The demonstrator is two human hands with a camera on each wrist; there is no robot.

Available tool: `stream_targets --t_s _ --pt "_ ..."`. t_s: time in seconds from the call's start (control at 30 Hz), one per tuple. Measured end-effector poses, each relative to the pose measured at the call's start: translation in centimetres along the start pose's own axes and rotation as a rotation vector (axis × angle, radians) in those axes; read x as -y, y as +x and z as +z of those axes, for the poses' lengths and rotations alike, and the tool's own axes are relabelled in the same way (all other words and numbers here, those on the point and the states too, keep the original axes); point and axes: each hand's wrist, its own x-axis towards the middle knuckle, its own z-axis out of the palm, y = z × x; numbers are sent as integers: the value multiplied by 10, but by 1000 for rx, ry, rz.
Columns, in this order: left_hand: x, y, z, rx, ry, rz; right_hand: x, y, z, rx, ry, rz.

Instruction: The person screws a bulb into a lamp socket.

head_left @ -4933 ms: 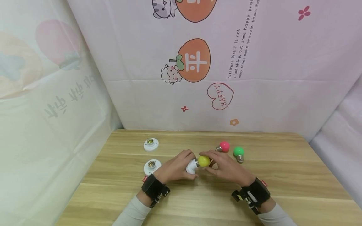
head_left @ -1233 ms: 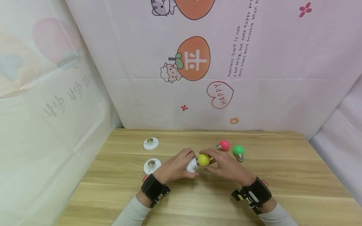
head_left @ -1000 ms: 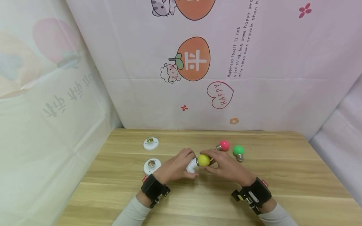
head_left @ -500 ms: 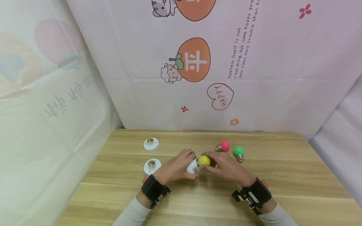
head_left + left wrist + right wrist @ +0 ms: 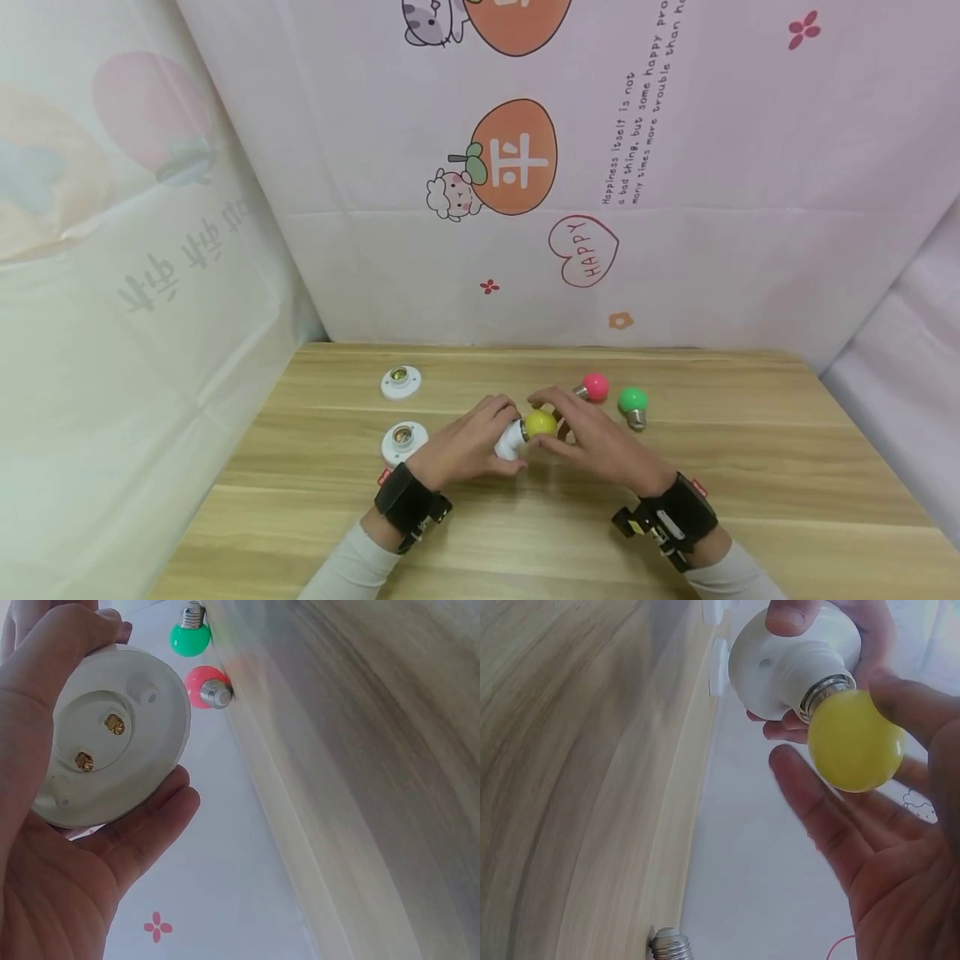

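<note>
My left hand (image 5: 468,446) grips a white round lamp holder (image 5: 509,442), tilted with its socket toward the right. Two brass screws show on the holder's underside in the left wrist view. A yellow light bulb (image 5: 855,742) sits in that socket, a bit of its metal base visible at the socket's mouth. Around the bulb curl the fingers and thumb of my right hand (image 5: 600,442). In the right wrist view the thumb tip is at the bulb's side, and the index finger stands a little off the glass.
Two more white lamp holders, a far one (image 5: 401,382) and a nearer one (image 5: 403,442), lie at the left on the wooden table (image 5: 525,542). A pink bulb (image 5: 596,387) and a green bulb (image 5: 633,403) lie beyond my right hand. A printed cloth (image 5: 420,275) hangs behind.
My right hand's fingers have shifted around the yellow bulb, its index finger now more raised and spread from the glass than half a second ago. The left hand keeps the holder in place.
</note>
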Motion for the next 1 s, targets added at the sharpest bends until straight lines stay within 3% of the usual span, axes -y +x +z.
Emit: stream_targets --t_s 0.17,0.47,1.0 --pt "1 0 -1 0 -10 -13 2 2 0 -11 3 -51" --pt "4 1 -1 -19 -44 -13 2 1 -1 -1 3 -45" --pt "3 1 -3 -33 -23 6 5 2 -4 54 -25 88"
